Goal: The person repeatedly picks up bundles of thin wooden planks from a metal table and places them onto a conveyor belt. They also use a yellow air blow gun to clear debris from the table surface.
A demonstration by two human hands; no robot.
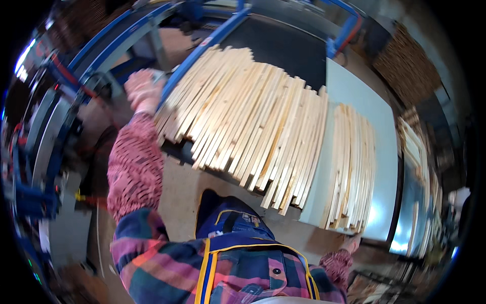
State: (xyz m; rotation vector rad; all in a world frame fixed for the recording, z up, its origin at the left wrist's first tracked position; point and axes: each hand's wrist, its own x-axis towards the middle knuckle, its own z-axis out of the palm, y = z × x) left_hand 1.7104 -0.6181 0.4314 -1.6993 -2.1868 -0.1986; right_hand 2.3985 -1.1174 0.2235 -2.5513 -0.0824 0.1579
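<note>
My left arm reaches forward along the left side of the conveyor. The left hand (142,90), blurred by motion, is beside the blue metal rail (202,48) and a small pale fitting on it; I cannot make out whether it grips anything. A wide layer of pale wooden strips (253,121) lies side by side on the dark belt (283,43), their near ends uneven. Low on the right, my right hand (350,244) is close to the near ends of a narrower row of strips (349,169) on a smooth pale-grey tabletop (380,114). Its fingers are mostly hidden.
Blue-framed machinery with cables and hoses (38,192) stands on the left. Further right, another metal surface (403,223) carries more strips. A large brown stack (407,58) is at the far right. Concrete floor (177,195) shows between me and the conveyor.
</note>
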